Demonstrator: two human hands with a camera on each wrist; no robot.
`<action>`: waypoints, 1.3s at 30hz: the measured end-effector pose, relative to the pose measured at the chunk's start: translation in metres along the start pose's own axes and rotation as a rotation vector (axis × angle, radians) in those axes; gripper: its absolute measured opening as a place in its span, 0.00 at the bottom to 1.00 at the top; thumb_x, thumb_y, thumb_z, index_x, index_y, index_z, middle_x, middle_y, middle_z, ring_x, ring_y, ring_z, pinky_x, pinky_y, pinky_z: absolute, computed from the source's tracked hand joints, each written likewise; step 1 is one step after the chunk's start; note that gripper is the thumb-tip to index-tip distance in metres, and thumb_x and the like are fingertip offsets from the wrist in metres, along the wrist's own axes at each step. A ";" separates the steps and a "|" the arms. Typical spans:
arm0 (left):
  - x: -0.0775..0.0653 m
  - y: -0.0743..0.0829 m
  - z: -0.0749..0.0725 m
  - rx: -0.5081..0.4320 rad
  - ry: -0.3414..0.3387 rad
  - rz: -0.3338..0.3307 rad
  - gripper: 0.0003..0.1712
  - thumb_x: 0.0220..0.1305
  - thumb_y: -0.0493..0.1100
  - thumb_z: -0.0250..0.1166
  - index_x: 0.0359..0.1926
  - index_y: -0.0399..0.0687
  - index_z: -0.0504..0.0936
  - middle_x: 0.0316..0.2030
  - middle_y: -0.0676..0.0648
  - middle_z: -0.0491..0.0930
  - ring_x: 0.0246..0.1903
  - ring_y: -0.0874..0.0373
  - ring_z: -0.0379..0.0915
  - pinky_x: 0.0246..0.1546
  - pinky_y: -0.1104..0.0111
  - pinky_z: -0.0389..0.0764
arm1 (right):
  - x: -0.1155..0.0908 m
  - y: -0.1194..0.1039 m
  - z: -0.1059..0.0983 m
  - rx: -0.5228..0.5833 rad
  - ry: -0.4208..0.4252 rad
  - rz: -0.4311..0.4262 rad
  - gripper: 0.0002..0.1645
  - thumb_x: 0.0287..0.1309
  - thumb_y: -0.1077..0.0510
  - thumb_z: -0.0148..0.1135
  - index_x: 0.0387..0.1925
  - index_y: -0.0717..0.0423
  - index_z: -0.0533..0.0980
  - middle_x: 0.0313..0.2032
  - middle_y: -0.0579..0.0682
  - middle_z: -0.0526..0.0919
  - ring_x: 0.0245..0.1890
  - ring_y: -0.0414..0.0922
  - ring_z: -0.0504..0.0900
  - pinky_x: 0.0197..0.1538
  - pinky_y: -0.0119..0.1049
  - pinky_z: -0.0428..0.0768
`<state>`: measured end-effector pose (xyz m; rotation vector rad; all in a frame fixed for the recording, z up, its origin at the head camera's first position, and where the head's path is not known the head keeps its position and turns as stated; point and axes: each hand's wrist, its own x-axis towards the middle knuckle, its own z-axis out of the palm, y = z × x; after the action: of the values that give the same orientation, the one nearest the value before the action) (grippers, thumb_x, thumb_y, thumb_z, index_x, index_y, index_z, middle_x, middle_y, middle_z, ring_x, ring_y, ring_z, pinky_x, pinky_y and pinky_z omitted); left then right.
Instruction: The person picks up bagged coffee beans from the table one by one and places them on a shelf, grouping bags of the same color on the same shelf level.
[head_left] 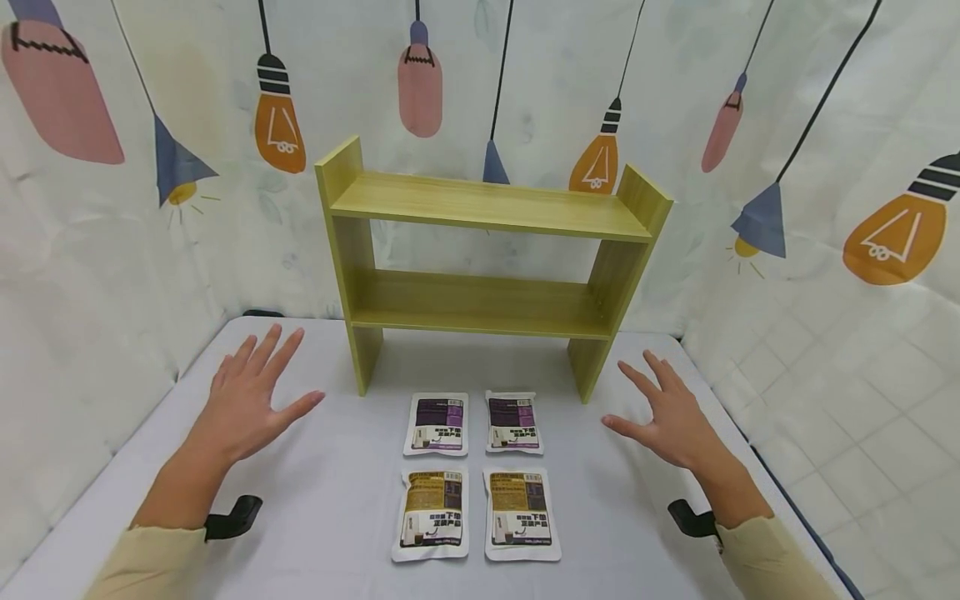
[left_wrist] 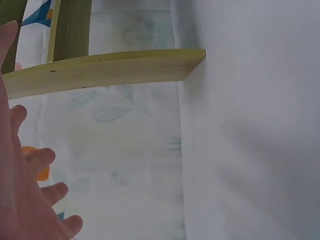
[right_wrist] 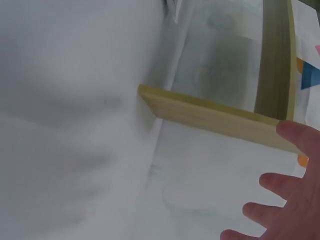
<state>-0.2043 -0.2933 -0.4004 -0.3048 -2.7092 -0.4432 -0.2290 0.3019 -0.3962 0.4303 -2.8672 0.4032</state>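
Observation:
My left hand [head_left: 243, 400] hovers over the left side of the table, fingers spread, holding nothing. On the right side, my right hand [head_left: 671, 417] is spread in the same way and also holds nothing. Between them lie two purple-labelled pouches, the left one [head_left: 437, 425] and the right one [head_left: 513, 423]. Nearer to me are two brown-labelled pouches, the left one [head_left: 432, 515] and the right one [head_left: 521, 515]. Behind the pouches stands a yellow-green wooden shelf [head_left: 480, 302] with two boards; its side panel [left_wrist: 110, 72] shows in the left wrist view.
A white cloth covers the table [head_left: 322, 517]. Patterned curtains [head_left: 480, 92] with printed lamps hang behind and on both sides. A black strap mount [head_left: 234, 517] sits on my left wrist and another mount [head_left: 692, 518] on my right.

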 end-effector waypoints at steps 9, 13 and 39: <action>0.008 0.012 0.010 -0.136 0.093 0.058 0.53 0.66 0.60 0.66 0.83 0.58 0.48 0.81 0.37 0.49 0.78 0.32 0.45 0.71 0.31 0.53 | -0.008 -0.022 0.018 0.079 0.011 0.017 0.55 0.55 0.27 0.66 0.78 0.42 0.61 0.80 0.60 0.50 0.77 0.68 0.55 0.65 0.77 0.65; 0.014 0.018 0.013 -0.192 0.125 0.065 0.52 0.66 0.58 0.66 0.83 0.56 0.49 0.81 0.38 0.51 0.78 0.34 0.48 0.73 0.33 0.54 | -0.008 -0.030 0.027 0.137 0.014 0.018 0.54 0.55 0.28 0.67 0.78 0.41 0.62 0.81 0.59 0.51 0.77 0.67 0.55 0.65 0.76 0.66; 0.061 0.039 0.023 -0.506 0.315 -0.068 0.40 0.73 0.51 0.62 0.80 0.55 0.58 0.73 0.40 0.69 0.67 0.39 0.71 0.64 0.50 0.75 | 0.012 -0.072 0.069 0.559 0.050 -0.051 0.44 0.57 0.43 0.73 0.73 0.46 0.70 0.77 0.61 0.60 0.75 0.64 0.64 0.66 0.61 0.76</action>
<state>-0.2567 -0.2399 -0.3856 -0.2494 -2.2730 -1.1000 -0.2287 0.2117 -0.4413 0.5682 -2.6501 1.1927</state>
